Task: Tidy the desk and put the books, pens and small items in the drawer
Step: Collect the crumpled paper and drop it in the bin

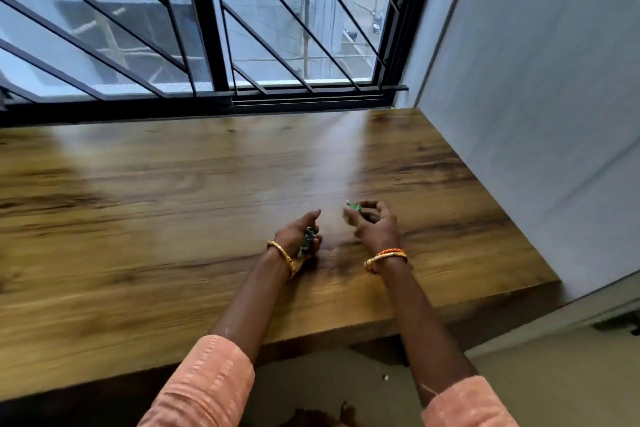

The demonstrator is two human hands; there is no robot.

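Head view looks down on a wooden desk [173,218] that fills the middle of the frame, with a barred window [207,28] across the top and a pale wall [536,97] at the right. Both hands sit just right of centre, low over the desk. The left hand [299,236] has its fingers [311,217] curled round a bunch of small green items [307,242], one finger pointing forward. The right hand [375,224], just beside it, pinches a small green piece [354,207] between its thumb and fingertips, the other fingers loosely bent. What these little things are is too blurred to tell. Each wrist wears bangles [385,258], and orange sleeves [207,388] show at the bottom of the frame. Below the desk edge, lower right, lies the floor [554,374].
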